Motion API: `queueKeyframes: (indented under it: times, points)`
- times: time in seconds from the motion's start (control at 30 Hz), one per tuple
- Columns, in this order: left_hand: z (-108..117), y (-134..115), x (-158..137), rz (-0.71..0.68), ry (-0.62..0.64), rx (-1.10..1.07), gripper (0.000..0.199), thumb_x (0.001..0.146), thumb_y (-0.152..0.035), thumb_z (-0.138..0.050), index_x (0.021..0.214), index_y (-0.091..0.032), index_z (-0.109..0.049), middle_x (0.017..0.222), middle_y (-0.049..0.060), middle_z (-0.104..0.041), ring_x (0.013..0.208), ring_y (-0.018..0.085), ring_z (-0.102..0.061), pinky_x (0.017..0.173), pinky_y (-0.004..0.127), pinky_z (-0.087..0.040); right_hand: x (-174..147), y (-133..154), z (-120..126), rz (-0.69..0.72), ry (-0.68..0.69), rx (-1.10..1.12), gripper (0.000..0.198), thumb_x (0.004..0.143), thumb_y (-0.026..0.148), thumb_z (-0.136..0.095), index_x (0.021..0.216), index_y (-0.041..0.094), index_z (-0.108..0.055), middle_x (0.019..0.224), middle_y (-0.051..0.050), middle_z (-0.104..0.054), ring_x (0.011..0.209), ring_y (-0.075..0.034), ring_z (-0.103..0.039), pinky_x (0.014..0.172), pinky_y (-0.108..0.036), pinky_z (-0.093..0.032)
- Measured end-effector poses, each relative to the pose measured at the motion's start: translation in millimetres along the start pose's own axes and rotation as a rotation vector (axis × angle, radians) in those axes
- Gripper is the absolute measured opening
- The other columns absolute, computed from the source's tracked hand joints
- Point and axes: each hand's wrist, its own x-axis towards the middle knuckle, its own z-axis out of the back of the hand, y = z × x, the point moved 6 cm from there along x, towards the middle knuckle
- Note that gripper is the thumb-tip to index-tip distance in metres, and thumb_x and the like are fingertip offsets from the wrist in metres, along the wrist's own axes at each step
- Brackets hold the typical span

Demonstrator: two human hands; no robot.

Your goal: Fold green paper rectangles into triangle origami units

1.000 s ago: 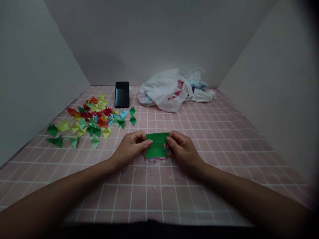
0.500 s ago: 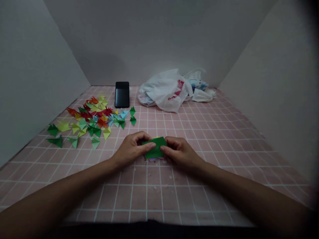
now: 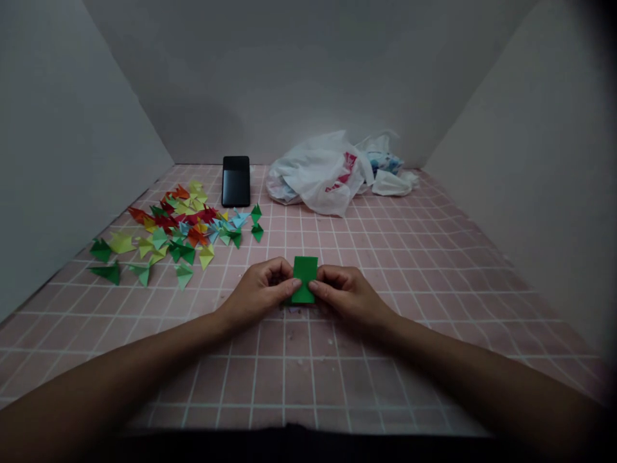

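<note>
A small green piece of paper (image 3: 304, 273), now a narrow upright rectangle, is held between my two hands just above the table. My left hand (image 3: 263, 283) pinches its left edge, the thumb lying on the front face. On the opposite edge my right hand (image 3: 349, 289) grips it the same way, thumb in front and fingers curled behind. A sliver of pale purple paper (image 3: 294, 310) shows below the green one. Several folded paper shapes (image 3: 180, 251) in green, yellow, red, orange and light blue lie in a loose group left of my hands.
A black phone (image 3: 236, 181) lies at the back, beyond the paper shapes. To its right sits a crumpled white plastic bag (image 3: 318, 177) with red print, beside a smaller blue-and-white packet (image 3: 385, 162). Pale walls close in the pink checked tabletop (image 3: 434, 270).
The green paper has gone from a wider, slightly slanted piece to a narrow upright rectangle. The yellow edge behind it no longer shows. Both hands have stayed nearly in place.
</note>
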Motion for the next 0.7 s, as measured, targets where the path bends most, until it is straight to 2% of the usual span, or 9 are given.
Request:
queueKeyframes:
  times: [0.13, 0.2, 0.37, 0.47, 0.57, 0.63, 0.7]
  points:
    - [-5, -3, -3, -0.016, 0.040, 0.029, 0.027, 0.080, -0.039, -0.073, 0.075, -0.016, -0.058, 0.068, -0.003, -0.053, 0.062, 0.010, -0.047, 0.056, 0.022, -0.036, -2, 0, -7, 0.023, 0.091, -0.125, 0.031, 0.086, 0.030, -0.062, 0.061, 0.021, -0.046, 0.061, 0.004, -0.042, 0.058, -0.011, -0.036, 0.054, -0.027, -0.028]
    - [-4, -3, -4, -0.018, 0.016, 0.019, 0.027, 0.081, -0.038, -0.072, 0.074, -0.017, -0.057, 0.066, -0.004, -0.052, 0.060, 0.009, -0.047, 0.054, 0.021, -0.036, -2, -1, -10, 0.036, 0.112, -0.151, 0.030, 0.086, 0.029, -0.060, 0.061, 0.021, -0.045, 0.062, 0.004, -0.041, 0.060, -0.011, -0.037, 0.055, -0.027, -0.029]
    - [1, -1, -3, -0.021, -0.065, -0.037, 0.026, 0.082, -0.039, -0.070, 0.080, -0.019, -0.053, 0.065, -0.005, -0.055, 0.055, 0.010, -0.050, 0.052, 0.022, -0.040, -1, 5, -2, 0.099, 0.006, -0.086, 0.016, 0.089, 0.031, -0.058, 0.077, 0.021, -0.052, 0.069, 0.003, -0.050, 0.064, -0.013, -0.045, 0.060, -0.027, -0.036]
    - [3, -3, -2, -0.052, -0.059, 0.079, 0.021, 0.081, -0.035, -0.070, 0.079, -0.018, -0.057, 0.065, -0.004, -0.056, 0.058, 0.011, -0.051, 0.054, 0.023, -0.040, -1, 10, 4, 0.145, -0.044, -0.181, 0.015, 0.092, 0.029, -0.055, 0.079, 0.022, -0.050, 0.068, 0.003, -0.050, 0.063, -0.013, -0.046, 0.061, -0.028, -0.036]
    - [-1, -10, -4, -0.116, 0.005, 0.272, 0.017, 0.084, -0.033, -0.067, 0.078, -0.017, -0.066, 0.066, -0.001, -0.060, 0.063, 0.012, -0.053, 0.059, 0.024, -0.039, -2, 14, 1, 0.217, -0.003, -0.364, 0.016, 0.090, 0.022, -0.057, 0.075, 0.021, -0.052, 0.069, 0.002, -0.053, 0.064, -0.013, -0.046, 0.062, -0.028, -0.035]
    - [-1, -13, -6, -0.147, 0.001, 0.342, 0.019, 0.087, -0.033, -0.063, 0.076, -0.017, -0.067, 0.068, -0.001, -0.062, 0.065, 0.013, -0.054, 0.062, 0.024, -0.039, -1, 12, 1, 0.217, -0.008, -0.349, 0.015, 0.090, 0.023, -0.058, 0.076, 0.021, -0.053, 0.070, 0.001, -0.054, 0.065, -0.013, -0.047, 0.061, -0.028, -0.036]
    - [1, -16, -8, -0.155, -0.054, 0.359, 0.020, 0.089, -0.034, -0.062, 0.077, -0.018, -0.065, 0.068, -0.001, -0.062, 0.064, 0.012, -0.053, 0.061, 0.024, -0.039, -1, 7, 1, 0.152, -0.015, -0.217, 0.015, 0.091, 0.028, -0.059, 0.079, 0.021, -0.055, 0.070, 0.002, -0.054, 0.062, -0.012, -0.047, 0.059, -0.027, -0.037]
